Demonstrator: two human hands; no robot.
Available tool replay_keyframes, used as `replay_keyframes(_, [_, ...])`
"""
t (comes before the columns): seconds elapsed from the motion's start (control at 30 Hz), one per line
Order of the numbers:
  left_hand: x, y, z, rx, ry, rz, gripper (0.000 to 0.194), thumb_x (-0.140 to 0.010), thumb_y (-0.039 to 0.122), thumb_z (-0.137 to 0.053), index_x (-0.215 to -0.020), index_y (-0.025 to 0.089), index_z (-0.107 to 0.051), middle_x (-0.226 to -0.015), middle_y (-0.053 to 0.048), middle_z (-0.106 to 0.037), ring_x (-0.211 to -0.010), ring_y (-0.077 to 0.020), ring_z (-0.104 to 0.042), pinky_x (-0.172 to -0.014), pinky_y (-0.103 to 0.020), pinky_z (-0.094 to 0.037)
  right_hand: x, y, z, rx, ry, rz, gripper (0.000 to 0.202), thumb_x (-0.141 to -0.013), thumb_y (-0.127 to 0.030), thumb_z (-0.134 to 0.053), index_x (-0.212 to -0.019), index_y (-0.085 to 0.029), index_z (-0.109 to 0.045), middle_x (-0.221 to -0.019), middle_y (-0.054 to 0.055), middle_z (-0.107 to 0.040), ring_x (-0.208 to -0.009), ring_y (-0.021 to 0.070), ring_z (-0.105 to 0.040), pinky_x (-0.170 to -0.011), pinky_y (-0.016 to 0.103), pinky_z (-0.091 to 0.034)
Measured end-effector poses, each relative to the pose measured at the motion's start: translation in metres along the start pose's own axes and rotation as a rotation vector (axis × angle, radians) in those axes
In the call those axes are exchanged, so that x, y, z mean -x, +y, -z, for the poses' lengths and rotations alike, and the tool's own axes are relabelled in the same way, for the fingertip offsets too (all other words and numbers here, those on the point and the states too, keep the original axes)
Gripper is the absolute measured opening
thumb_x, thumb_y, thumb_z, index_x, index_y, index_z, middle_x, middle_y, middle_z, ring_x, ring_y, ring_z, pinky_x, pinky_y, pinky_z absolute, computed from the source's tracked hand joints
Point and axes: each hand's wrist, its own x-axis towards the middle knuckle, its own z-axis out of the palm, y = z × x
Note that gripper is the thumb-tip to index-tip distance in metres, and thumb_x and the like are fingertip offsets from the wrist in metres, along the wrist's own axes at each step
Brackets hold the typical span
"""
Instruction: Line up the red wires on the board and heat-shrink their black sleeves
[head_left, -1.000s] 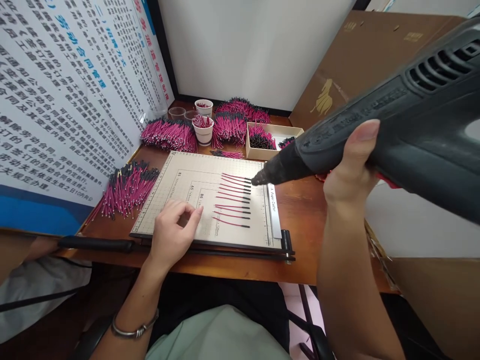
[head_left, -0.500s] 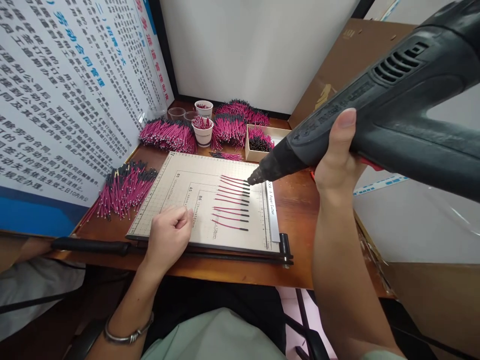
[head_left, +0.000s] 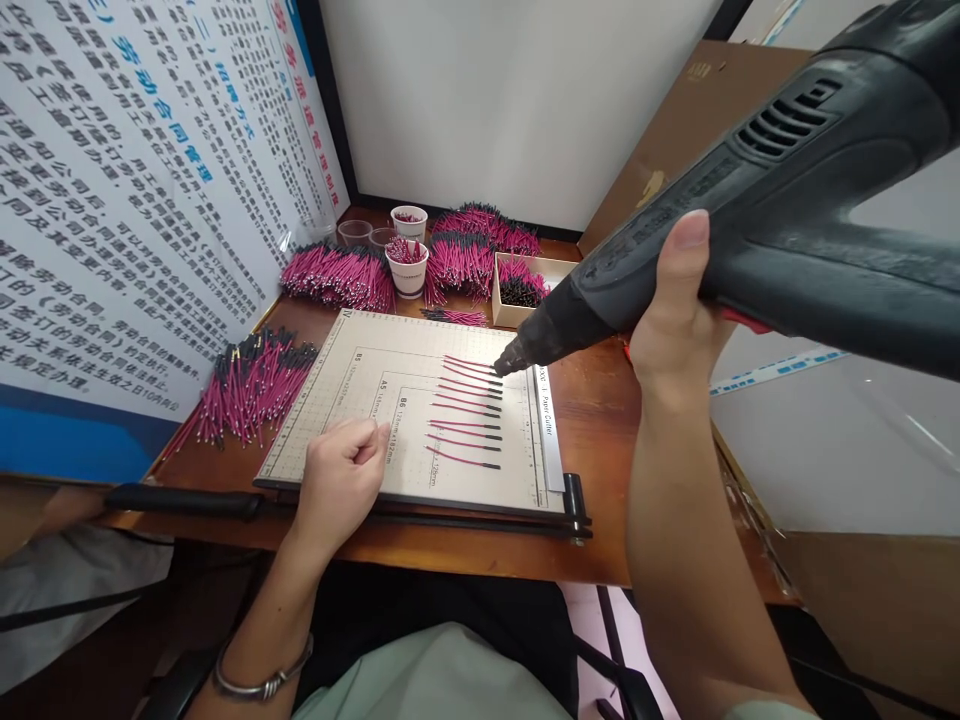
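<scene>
My right hand point(head_left: 679, 310) is wrapped round a black heat gun point(head_left: 645, 235). The gun's nozzle points down and left, over the black ends at the top of a row of red wires point(head_left: 465, 406). Several of these wires lie side by side on a cream paper cutter board point(head_left: 360, 400), their black ends to the right. My left hand point(head_left: 345, 475) rests as a loose fist on the board's front left part, left of the wires; nothing shows in it.
Behind the board stand bundles of red wires point(head_left: 337, 275), paper cups point(head_left: 407, 270) and a cardboard box point(head_left: 506, 312) of wires. Another wire pile point(head_left: 251, 385) lies left. The cutter's black handle point(head_left: 184, 501) runs along the front edge. Part of another person shows at lower left.
The whole view has shifted slightly. The heat gun is still over the upper wires' black ends, and my left hand remains closed on the board.
</scene>
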Motion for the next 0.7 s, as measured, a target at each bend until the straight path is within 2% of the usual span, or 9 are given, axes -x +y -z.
replay_keyframes(0.1, [0.0,0.0,-0.001,-0.002,-0.002,0.002,0.045,-0.094,0.026,-0.051,-0.06,0.023,-0.021,-0.054,0.005,-0.025,-0.051,-0.0116,-0.027,-0.051,-0.029,-0.025,-0.002,0.004,-0.001,-0.023,-0.034,-0.008,0.074,-0.086,-0.08,-0.057,-0.134,-0.024,-0.06,-0.153,0.0,-0.051,-0.166,0.028,-0.017,-0.138,0.052,0.001])
replay_keyframes(0.17, [0.0,-0.001,-0.001,-0.004,-0.001,0.008,0.044,-0.093,0.026,-0.051,-0.06,0.023,-0.021,-0.054,0.005,-0.024,-0.051,-0.0117,-0.027,-0.051,-0.029,-0.025,-0.004,0.007,-0.001,-0.043,-0.064,0.01,0.075,-0.085,-0.081,-0.059,-0.135,-0.025,-0.06,-0.151,0.0,-0.054,-0.166,0.0298,-0.017,-0.138,0.053,-0.001])
replay_keyframes(0.27, [0.0,0.0,0.0,-0.006,-0.007,0.021,0.044,-0.093,0.028,-0.05,-0.06,0.024,-0.021,-0.054,0.005,-0.023,-0.051,-0.0117,-0.026,-0.051,-0.029,-0.025,-0.005,0.01,-0.001,-0.039,-0.062,0.029,0.079,-0.086,-0.081,-0.057,-0.14,-0.024,-0.059,-0.152,0.001,-0.054,-0.166,0.0286,-0.016,-0.14,0.049,-0.006])
replay_keyframes(0.37, [-0.001,0.002,0.001,-0.014,-0.022,0.04,0.045,-0.093,0.03,-0.051,-0.06,0.024,-0.02,-0.054,0.005,-0.024,-0.051,-0.0116,-0.027,-0.051,-0.029,-0.025,-0.003,0.013,0.001,-0.009,-0.09,0.032,0.08,-0.087,-0.081,-0.056,-0.144,-0.024,-0.057,-0.154,0.0,-0.053,-0.167,0.0299,-0.01,-0.139,0.052,0.001])
replay_keyframes(0.53, [-0.011,0.01,-0.004,-0.039,-0.064,0.051,0.047,-0.091,0.035,-0.055,-0.058,0.023,-0.025,-0.051,0.006,-0.026,-0.049,-0.011,-0.03,-0.052,-0.029,-0.025,-0.001,0.026,0.011,-0.079,-0.005,0.052,0.074,-0.093,-0.077,-0.051,-0.143,-0.023,-0.058,-0.157,0.002,-0.049,-0.168,0.0314,-0.003,-0.135,0.058,0.009])
replay_keyframes(0.63, [-0.022,0.016,-0.008,-0.09,-0.11,0.043,0.044,-0.09,0.04,-0.057,-0.056,0.022,-0.036,-0.049,0.004,-0.038,-0.05,-0.0126,-0.038,-0.056,-0.029,-0.03,-0.001,0.033,0.017,-0.076,0.004,0.061,0.073,-0.093,-0.077,-0.051,-0.134,-0.018,-0.065,-0.153,0.004,-0.055,-0.167,0.0312,0.01,-0.131,0.057,0.02])
replay_keyframes(0.7, [-0.029,0.019,-0.012,-0.146,-0.148,0.012,0.037,-0.092,0.041,-0.056,-0.061,0.021,-0.051,-0.057,0.001,-0.054,-0.058,-0.0167,-0.051,-0.063,-0.031,-0.038,-0.001,0.036,0.02,-0.097,-0.001,0.082,0.074,-0.092,-0.078,-0.052,-0.129,-0.016,-0.067,-0.15,0.005,-0.056,-0.166,0.0289,0.016,-0.13,0.055,0.023])
